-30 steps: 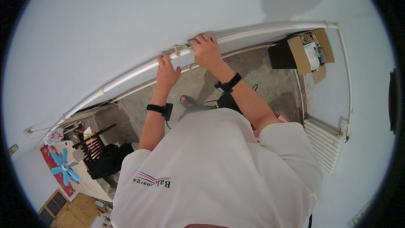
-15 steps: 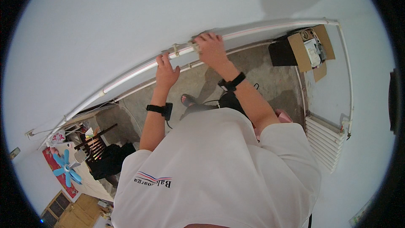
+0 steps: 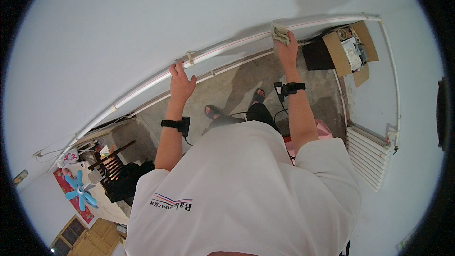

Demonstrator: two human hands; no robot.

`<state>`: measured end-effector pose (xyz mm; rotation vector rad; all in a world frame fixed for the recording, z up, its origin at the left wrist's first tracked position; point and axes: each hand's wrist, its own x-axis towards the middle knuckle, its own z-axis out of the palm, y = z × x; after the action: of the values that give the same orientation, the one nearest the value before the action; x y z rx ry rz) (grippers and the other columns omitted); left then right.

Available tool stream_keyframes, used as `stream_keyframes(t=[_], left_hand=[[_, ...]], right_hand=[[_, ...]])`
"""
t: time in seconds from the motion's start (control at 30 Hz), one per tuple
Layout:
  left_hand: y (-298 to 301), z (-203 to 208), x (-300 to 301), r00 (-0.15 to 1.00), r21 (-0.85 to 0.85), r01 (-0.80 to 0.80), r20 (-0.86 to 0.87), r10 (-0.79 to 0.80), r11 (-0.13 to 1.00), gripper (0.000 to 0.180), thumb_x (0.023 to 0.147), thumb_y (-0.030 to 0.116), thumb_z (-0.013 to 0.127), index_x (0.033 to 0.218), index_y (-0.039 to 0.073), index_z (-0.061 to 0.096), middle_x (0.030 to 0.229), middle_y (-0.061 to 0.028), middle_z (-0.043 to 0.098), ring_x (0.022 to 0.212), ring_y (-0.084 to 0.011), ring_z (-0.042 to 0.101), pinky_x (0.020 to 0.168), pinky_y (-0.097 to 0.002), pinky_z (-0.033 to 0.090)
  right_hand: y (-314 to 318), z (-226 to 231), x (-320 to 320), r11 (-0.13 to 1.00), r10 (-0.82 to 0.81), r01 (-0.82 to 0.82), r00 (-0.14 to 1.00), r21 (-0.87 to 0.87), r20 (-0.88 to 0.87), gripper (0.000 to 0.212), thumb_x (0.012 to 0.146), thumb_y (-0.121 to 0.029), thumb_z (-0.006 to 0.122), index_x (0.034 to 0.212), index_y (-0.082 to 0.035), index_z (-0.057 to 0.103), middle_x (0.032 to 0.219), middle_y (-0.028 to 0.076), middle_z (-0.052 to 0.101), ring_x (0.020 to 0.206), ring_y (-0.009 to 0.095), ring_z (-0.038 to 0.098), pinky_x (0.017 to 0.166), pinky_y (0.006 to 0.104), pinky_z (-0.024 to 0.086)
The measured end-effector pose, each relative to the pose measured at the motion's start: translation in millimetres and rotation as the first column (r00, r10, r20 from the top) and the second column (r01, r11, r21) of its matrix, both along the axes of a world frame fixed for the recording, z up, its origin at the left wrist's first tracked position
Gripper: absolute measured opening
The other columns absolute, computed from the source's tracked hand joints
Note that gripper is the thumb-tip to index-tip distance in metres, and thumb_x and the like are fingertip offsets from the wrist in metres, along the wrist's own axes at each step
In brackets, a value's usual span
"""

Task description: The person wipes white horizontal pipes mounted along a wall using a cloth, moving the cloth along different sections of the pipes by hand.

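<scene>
A long white pipe (image 3: 227, 46) with a thin red stripe runs along the wall. My right hand (image 3: 287, 53) is closed on a crumpled greyish-beige rag (image 3: 280, 33), which lies against the pipe right of the middle. Farther left, my left hand (image 3: 180, 84) rests its fingertips on the pipe, with the thumb held apart and nothing in the palm. Just right of those fingers, a beige clip or tie (image 3: 190, 57) sits round the pipe. Both wrists wear black straps with small devices.
A thinner pipe (image 3: 227, 68) runs lower along the wall. At the right stand an open cardboard box (image 3: 336, 56) with things in it and a white radiator (image 3: 367, 156). A table with a blue fan (image 3: 81, 191) and a dark chair (image 3: 111, 167) are at the left.
My right hand has slid right along the pipe with the rag, away from the clip. My left hand has shifted slightly left. Both my feet now show.
</scene>
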<state>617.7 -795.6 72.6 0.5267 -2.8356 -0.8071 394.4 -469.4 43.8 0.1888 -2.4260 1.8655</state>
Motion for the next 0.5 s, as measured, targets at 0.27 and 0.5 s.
stream_keyframes(t=[0.27,0.5], left_hand=[[-0.6,-1.2,2.1,1.0,-0.041,-0.003,0.02,0.004,0.999,0.072,0.075,0.009,0.073,0.135,0.001,0.035,0.126,-0.0303,0.036,0.106,-0.0504,0.055,0.083,-0.0491,0.055],[-1.4,-2.0,1.0,1.0,-0.06,0.017,0.006,-0.017,0.998,0.073,0.075,0.007,0.072,0.137,0.0,0.033,0.127,-0.0315,0.035,0.108,-0.0507,0.054,0.084,-0.0486,0.055]], right_hand=[[-2.1,-26.6,32.6,0.676,-0.101,0.541,0.74,-0.5,0.665,0.042,0.086,-0.008,0.067,0.125,0.0,0.055,0.122,0.013,0.058,0.111,0.031,0.059,0.092,0.0405,0.05],[-13.5,-58.3,18.5,0.489,0.241,0.509,0.702,-0.709,0.67,0.036,0.093,-0.013,0.058,0.126,0.0,0.054,0.125,0.014,0.058,0.114,0.032,0.058,0.096,0.0452,0.049]])
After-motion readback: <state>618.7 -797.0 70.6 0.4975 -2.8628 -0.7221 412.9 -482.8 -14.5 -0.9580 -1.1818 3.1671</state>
